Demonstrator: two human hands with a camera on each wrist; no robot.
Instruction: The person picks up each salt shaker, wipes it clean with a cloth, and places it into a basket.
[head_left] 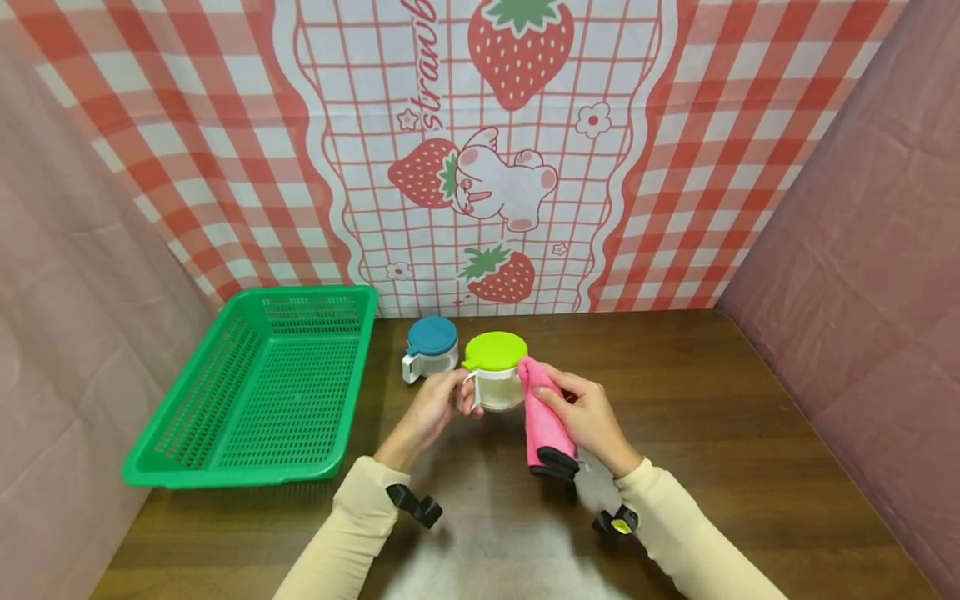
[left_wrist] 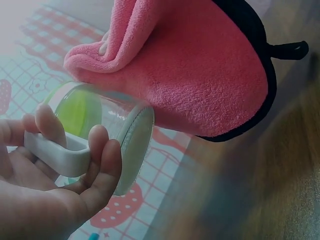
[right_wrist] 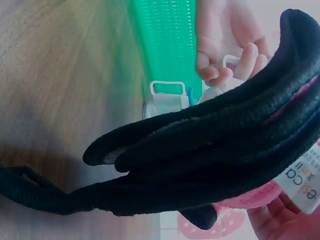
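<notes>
My left hand grips the white handle of a clear jar with a lime green lid. In the head view the jar stands upright, held over the table. My right hand pinches a folded pink cloth with black edging, whose upper end lies against the jar's right side. The left wrist view shows the cloth beside the jar's glass wall. In the right wrist view the black edging hides most of the jar.
A second clear jar with a blue lid stands on the table behind my left hand. The green basket sits at the left. A strawberry-print curtain hangs along the table's far edge.
</notes>
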